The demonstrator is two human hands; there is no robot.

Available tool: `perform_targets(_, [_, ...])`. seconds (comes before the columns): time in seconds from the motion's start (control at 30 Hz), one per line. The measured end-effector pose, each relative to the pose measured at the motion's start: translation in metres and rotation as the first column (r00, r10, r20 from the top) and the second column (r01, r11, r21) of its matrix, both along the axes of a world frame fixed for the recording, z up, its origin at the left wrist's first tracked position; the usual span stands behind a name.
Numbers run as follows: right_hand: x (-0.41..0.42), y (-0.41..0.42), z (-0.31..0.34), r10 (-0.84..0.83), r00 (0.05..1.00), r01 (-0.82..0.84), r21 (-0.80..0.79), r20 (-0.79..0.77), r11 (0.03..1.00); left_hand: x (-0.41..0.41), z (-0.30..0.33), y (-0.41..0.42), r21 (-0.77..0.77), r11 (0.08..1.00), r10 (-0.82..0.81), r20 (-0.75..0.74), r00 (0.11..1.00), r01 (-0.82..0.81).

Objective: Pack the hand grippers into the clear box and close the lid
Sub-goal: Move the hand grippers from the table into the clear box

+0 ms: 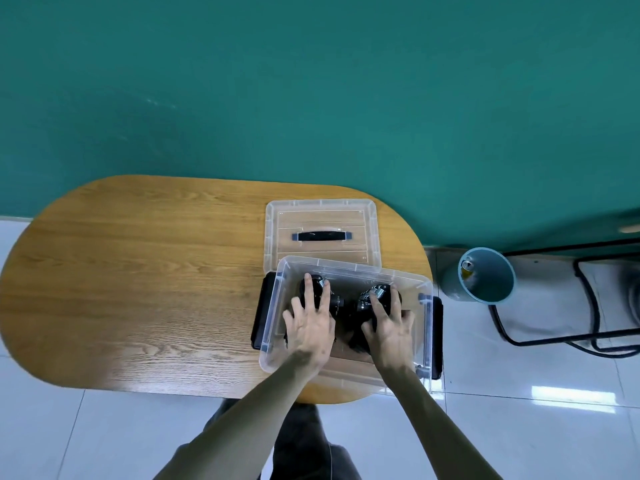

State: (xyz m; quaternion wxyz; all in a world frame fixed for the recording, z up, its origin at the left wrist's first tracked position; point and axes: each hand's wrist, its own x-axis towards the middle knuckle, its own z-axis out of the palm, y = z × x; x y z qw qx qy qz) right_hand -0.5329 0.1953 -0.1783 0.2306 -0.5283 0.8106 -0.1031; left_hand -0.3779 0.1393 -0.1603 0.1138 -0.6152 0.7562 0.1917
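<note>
A clear plastic box (273,327) with dark side latches stands on the right end of an oval wooden table (138,278). Two black hand grippers with metal springs lie inside it, one on the left (317,284) and one on the right (379,294). My left hand (310,327) lies over the left hand gripper, fingers spread along it. My right hand (389,327) covers the right hand gripper the same way. The clear lid (320,230), with a dark handle, lies flat on the table just behind the box.
A blue-grey bin (485,275) stands on the tiled floor to the right of the table. A black metal frame (588,306) is further right. A green wall rises behind the table. The box's near edge overhangs the table's front rim.
</note>
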Motion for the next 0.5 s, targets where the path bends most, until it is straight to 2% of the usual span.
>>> perform_targets(0.23, [0.002,-0.004,0.007,0.022,1.000,-0.020,0.069,-0.022,0.997,0.001,0.002,-0.002,0.006,1.000,-0.012,-0.010,1.000,0.012])
perform_targets(0.37, [0.006,-0.006,0.011,0.033,0.993,-0.018,0.135,-0.109,0.991,0.002,0.007,-0.004,0.037,0.999,-0.022,-0.037,0.999,0.023])
perform_targets(0.5, [0.013,-0.005,0.022,0.015,0.980,0.003,0.092,-0.200,0.996,0.006,0.017,-0.005,0.029,0.997,-0.065,-0.046,0.997,0.066])
